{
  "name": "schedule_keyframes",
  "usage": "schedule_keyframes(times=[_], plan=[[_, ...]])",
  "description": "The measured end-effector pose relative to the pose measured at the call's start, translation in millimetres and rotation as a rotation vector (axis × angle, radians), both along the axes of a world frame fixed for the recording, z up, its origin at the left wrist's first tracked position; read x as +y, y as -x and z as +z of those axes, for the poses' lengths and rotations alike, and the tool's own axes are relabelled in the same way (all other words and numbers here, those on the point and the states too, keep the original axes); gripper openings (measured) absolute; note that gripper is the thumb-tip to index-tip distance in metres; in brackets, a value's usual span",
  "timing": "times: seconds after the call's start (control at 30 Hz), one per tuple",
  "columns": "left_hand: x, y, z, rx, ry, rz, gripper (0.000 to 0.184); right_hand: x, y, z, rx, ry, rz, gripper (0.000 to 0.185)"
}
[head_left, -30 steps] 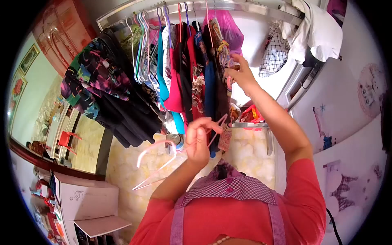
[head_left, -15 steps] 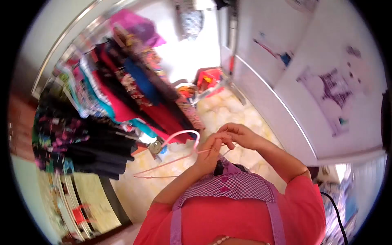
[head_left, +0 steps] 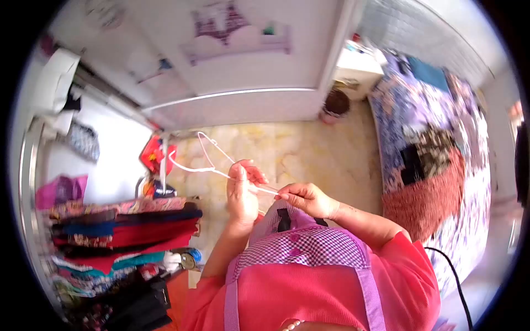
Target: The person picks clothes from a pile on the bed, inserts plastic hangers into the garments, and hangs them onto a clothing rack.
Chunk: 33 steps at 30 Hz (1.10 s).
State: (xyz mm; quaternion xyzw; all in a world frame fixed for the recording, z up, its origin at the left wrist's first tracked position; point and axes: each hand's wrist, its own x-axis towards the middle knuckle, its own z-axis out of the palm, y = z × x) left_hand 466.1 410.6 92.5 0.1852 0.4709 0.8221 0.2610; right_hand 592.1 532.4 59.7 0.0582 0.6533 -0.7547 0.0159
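A thin, pale pink clothes hanger (head_left: 193, 169) is held in front of my apron, its hook and one corner sticking out to the left. My left hand (head_left: 242, 193) is curled loosely around the hanger, palm partly turned up. Thumb and fingers of my right hand (head_left: 310, 200) pinch the other side of the hanger close by. Both hands hide parts of its frame. Below them is the purple checked apron (head_left: 298, 249) I wear over a red top.
A rack at lower left carries many hanging clothes (head_left: 127, 237). Red bag (head_left: 152, 154) and small items stand beyond it. White wardrobe doors (head_left: 248, 60) run across the far side. At right, a bed (head_left: 389, 143) bears a rust-brown cloth (head_left: 422, 198) and folded clothes; a basket (head_left: 335, 103) stands nearby.
My view has swung to the right, away from the clothes rack and towards the bed. My hands have moved apart a little, and the hanger now points up and left.
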Motion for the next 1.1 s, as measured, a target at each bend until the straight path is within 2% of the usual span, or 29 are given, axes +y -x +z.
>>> schedule_keyframes(times=[0.03, 0.07, 0.1, 0.17, 0.27, 0.4, 0.53, 0.63, 0.67, 0.77, 0.83, 0.97, 1.1], plan=[[3, -5, 3, -0.081, -0.015, -0.095, 0.025, -5, -8, 2, -0.022, -0.085, -0.084, 0.025], [7, -13, 6, -0.109, -0.009, -0.161, 0.024, -13, -13, 8, 0.053, -0.05, -0.239, 0.025], [9, -21, 10, -0.139, -0.004, -0.227, 0.023, -18, -20, 29, -0.006, -0.025, -0.316, 0.025], [11, -33, 13, -0.169, 0.008, -0.369, 0.02, -31, -35, 33, -0.03, -0.093, -0.5, 0.025], [31, -55, 8, -0.218, 0.056, -0.546, 0.018, -36, -69, 40, -0.114, 0.103, -0.677, 0.023], [62, -78, 5, -0.206, 0.155, -0.763, 0.016, -40, -100, 34, -0.174, 0.175, -0.903, 0.024], [104, -117, -13, -0.239, 0.243, -0.989, 0.015, -32, -145, 0, -0.128, 0.37, -1.014, 0.025], [136, -147, -23, -0.329, 0.257, -1.164, 0.016, -23, -170, -3, -0.085, 0.387, -1.197, 0.023], [151, -157, -28, -0.331, 0.26, -1.218, 0.016, -15, -179, 4, -0.104, 0.469, -1.239, 0.022], [201, -186, -33, -0.295, 0.223, -1.337, 0.017, 17, -203, 4, -0.163, 0.415, -1.36, 0.022], [234, -202, -24, -0.287, 0.208, -1.385, 0.017, 41, -212, 14, -0.117, 0.308, -1.444, 0.022], [293, -225, -18, -0.272, 0.202, -1.457, 0.017, 93, -231, 14, -0.229, 0.104, -1.527, 0.021], [340, -247, -27, -0.268, 0.245, -1.513, 0.017, 127, -246, 4, -0.193, 0.166, -1.608, 0.021]])
